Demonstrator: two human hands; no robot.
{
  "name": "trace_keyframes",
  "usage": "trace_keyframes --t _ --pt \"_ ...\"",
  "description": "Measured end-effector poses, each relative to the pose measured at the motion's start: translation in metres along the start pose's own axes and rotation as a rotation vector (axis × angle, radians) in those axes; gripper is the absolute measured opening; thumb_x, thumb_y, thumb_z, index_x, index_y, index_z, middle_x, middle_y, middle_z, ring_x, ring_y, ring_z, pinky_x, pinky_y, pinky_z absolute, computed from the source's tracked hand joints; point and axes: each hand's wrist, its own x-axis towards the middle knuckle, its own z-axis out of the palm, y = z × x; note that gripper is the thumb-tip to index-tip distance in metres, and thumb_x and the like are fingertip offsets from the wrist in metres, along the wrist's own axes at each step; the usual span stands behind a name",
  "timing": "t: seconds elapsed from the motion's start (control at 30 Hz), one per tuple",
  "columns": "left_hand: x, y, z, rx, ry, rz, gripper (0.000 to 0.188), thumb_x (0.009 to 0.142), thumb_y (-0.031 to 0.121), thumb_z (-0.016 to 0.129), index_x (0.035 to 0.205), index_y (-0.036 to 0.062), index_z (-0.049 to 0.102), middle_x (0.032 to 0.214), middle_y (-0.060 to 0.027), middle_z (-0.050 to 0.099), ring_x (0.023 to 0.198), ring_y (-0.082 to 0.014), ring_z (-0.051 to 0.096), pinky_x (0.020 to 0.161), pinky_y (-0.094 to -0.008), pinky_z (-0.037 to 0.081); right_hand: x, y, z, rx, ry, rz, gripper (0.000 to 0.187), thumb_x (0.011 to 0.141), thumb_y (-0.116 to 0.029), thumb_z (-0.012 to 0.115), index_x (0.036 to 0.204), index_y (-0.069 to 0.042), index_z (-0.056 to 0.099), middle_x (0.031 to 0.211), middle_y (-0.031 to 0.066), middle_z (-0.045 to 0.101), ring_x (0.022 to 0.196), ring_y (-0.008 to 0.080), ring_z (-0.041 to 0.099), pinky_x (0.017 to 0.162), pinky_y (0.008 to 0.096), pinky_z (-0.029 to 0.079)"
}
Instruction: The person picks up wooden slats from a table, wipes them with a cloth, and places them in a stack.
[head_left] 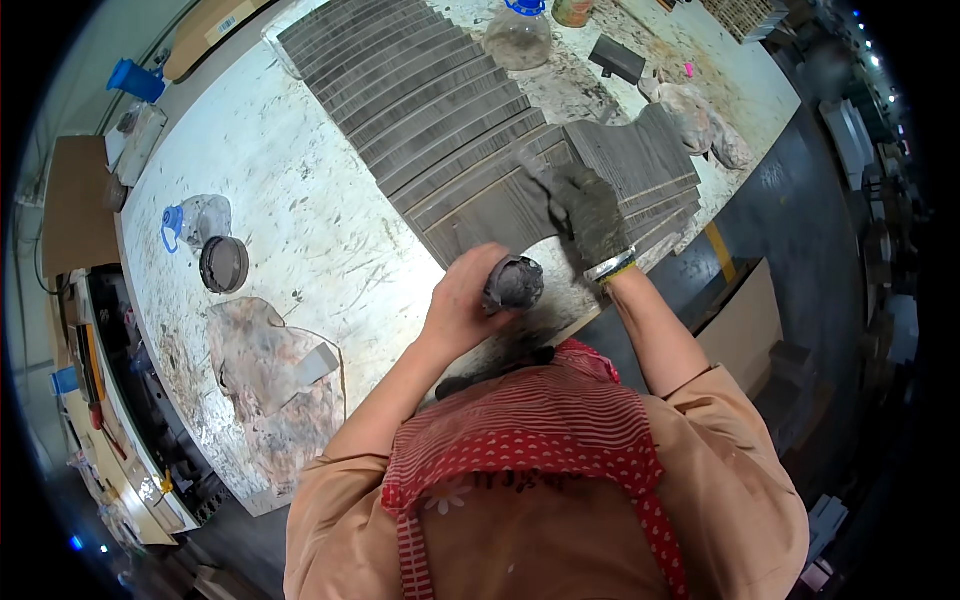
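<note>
The workshop was dim round a long pale bench [300,190], scratched and stained all over. Grey wood-grain boards [420,90] lay on it in an overlapping row, running away from the person toward the far end. The bare left hand [462,305] was closed round a dark wad of rag [514,283], held just above the near edge of the bench. The right hand [590,210], in a dirty glove, lay on the nearest board [500,205], fingers curled and pressing down on its surface. Off to the left sat a clear jug with a blue cap [195,220] and a round dark tin [224,264] just beside it. A stained cloth [270,370] was spread near the left elbow.
</note>
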Motion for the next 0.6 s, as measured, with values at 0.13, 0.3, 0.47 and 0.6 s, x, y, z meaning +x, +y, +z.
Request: trace_keyframes --t 0.13,0.3,0.47,0.6 --pt "0.000 -0.001 0.001 0.004 0.013 0.024 0.069 0.059 0.011 0.083 0.121 0.0083 0.052 0.119 -0.0137 0.059 0.110 -0.0356 0.058 0.091 -0.0416 0.050 -0.003 -0.006 -0.002 0.248 0.033 0.003 0.015 0.092 -0.015 0.059 0.098 -0.002 0.062 0.067 -0.0011 0.053 0.054 0.0068 0.045 0.048 0.0233 0.035" --pt "0.002 0.004 0.000 -0.001 0.003 0.001 0.070 0.058 0.010 0.084 0.120 0.0079 0.053 0.118 -0.0142 0.059 0.108 -0.0357 0.058 0.090 -0.0414 0.050 0.003 0.004 0.002 -0.222 0.053 -0.503 0.016 0.091 -0.012 0.058 0.100 -0.001 0.065 0.069 0.0018 0.056 0.058 0.0100 0.050 0.054 0.0254 0.040" --pt "0.001 0.007 0.000 0.022 0.014 -0.016 0.070 0.058 0.010 0.085 0.120 0.0061 0.053 0.118 -0.0155 0.059 0.106 -0.0368 0.059 0.088 -0.0407 0.050 0.006 -0.007 -0.012 -0.008 0.083 -0.034 0.018 0.091 -0.016 0.059 0.099 -0.001 0.066 0.070 0.0009 0.058 0.060 0.0084 0.051 0.053 0.0250 0.040" --pt "0.002 0.007 0.001 0.035 0.024 0.020 0.069 0.058 0.009 0.085 0.119 0.0052 0.053 0.117 -0.0160 0.059 0.105 -0.0367 0.059 0.087 -0.0407 0.051 0.006 -0.001 -0.011 0.082 0.100 -0.003 0.017 0.092 -0.019 0.059 0.095 -0.003 0.065 0.065 -0.0002 0.056 0.055 0.0074 0.048 0.050 0.0255 0.038"
